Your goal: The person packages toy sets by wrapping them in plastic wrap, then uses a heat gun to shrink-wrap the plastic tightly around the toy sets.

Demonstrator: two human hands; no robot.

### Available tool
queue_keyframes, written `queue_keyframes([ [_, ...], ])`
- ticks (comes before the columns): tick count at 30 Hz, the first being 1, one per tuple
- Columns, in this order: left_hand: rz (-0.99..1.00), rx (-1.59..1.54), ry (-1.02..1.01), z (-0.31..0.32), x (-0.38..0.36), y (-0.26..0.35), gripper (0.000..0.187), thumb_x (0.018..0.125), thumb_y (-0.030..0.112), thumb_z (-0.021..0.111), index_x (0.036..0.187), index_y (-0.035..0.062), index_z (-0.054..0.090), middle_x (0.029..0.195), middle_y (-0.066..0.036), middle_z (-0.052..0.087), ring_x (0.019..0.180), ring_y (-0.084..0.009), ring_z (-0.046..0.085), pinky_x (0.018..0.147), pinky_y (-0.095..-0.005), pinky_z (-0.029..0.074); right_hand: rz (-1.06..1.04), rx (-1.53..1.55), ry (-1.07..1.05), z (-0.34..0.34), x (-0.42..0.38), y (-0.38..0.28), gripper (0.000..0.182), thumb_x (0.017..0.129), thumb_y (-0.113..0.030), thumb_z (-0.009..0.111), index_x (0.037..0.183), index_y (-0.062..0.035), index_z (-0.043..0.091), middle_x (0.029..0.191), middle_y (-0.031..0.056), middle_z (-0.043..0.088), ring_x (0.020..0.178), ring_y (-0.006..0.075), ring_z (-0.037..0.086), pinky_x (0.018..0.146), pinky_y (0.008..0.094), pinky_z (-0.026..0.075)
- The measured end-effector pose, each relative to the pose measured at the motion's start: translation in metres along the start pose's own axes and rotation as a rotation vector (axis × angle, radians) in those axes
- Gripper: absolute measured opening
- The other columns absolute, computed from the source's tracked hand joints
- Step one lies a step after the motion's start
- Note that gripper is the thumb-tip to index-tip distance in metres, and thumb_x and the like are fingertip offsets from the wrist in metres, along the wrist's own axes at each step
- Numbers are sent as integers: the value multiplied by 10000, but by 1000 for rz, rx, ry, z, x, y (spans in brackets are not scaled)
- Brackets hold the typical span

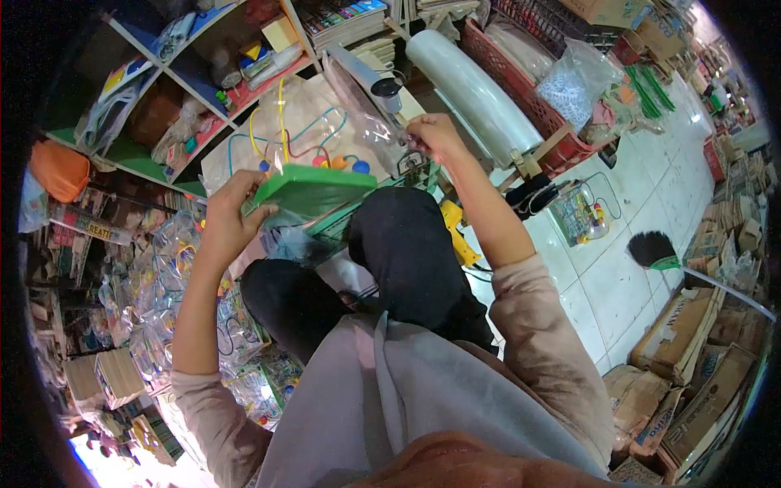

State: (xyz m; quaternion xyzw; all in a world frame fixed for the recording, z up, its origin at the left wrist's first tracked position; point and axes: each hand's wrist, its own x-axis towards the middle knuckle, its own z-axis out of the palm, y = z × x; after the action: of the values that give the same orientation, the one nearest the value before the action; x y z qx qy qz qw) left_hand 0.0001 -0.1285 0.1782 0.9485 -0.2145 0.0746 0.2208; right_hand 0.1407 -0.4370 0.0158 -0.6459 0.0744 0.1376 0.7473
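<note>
A bead maze toy with a green base (317,185) and bent yellow, blue and red wires is in front of my knees, inside a clear plastic bag (370,134). My left hand (232,210) grips the near left corner of the base, thumb below the edge. Coloured beads, blue and orange among them, sit low on the wires. Over to the right, my right hand (438,137) is closed at the far end of the bag, fingers pinching the plastic. The fingertips are partly hidden. A dark round-topped object (387,88) stands just beyond that hand.
A large roll of clear plastic (472,93) lies beside a red crate (521,81). A yellow tool (458,232) is by my right knee. Several wrapped bead toys (175,268) are piled at left; another (582,213) lies on the tiles near a broom (653,250). Shelves (167,69) stand at upper left.
</note>
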Motion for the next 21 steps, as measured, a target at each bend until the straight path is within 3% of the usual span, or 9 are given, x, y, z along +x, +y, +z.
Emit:
queue_keyframes([
  [2,-17,-33,30,7,23,-9,367,627,41,707,938,9,515,868,-141,562,765,-286,567,697,-334,457,-102,-23,80,-5,28,-4,82,761,-61,624,786,17,625,665,67,591,491,112,522,408,249,389],
  [4,-32,-9,47,14,46,-17,383,622,50,714,947,16,514,868,-143,571,776,-288,572,699,-341,454,-354,-17,278,-6,48,-15,68,769,-73,626,792,-11,645,659,65,597,514,107,528,432,255,400],
  [6,-66,54,43,22,67,-29,404,635,66,717,987,39,520,876,-125,570,782,-268,569,719,-326,460,-472,-172,282,5,43,-49,129,791,-130,622,853,-20,648,716,76,627,565,128,556,477,289,431],
  [8,-54,81,49,28,86,-40,431,628,70,722,1004,42,515,874,-130,570,777,-275,566,713,-332,459,-668,-207,98,17,41,-75,300,812,-314,607,898,-32,659,762,48,621,641,134,554,536,282,450],
  [9,-38,101,52,31,94,-43,457,620,74,727,1021,45,510,871,-134,571,772,-283,563,708,-338,458,-672,-203,99,21,36,-86,300,812,-314,607,898,-32,659,762,48,621,641,134,554,536,282,450],
  [11,-10,128,63,36,105,-47,465,617,73,729,1023,44,503,863,-140,570,768,-288,560,703,-344,455,-525,-510,9,30,22,-103,486,788,-476,555,738,-5,664,732,156,647,657,268,627,628,377,473],
  [14,2,154,56,39,115,-48,450,608,70,731,992,40,499,856,-150,576,785,-304,567,694,-362,448,-497,-715,80,39,27,-100,553,772,-531,527,668,-6,664,720,208,631,710,325,625,668,393,474],
  [16,-15,157,36,40,117,-49,427,602,68,732,960,36,502,857,-154,583,805,-314,576,689,-376,444,-468,-803,103,45,23,-93,535,790,-495,523,681,11,658,762,233,625,744,354,612,688,418,473],
  [21,-25,157,25,38,117,-46,420,598,57,733,949,23,506,865,-161,585,805,-320,579,699,-377,448,-564,-1064,324,59,7,-62,440,842,-384,481,755,10,656,807,188,634,824,349,580,706,442,458],
])
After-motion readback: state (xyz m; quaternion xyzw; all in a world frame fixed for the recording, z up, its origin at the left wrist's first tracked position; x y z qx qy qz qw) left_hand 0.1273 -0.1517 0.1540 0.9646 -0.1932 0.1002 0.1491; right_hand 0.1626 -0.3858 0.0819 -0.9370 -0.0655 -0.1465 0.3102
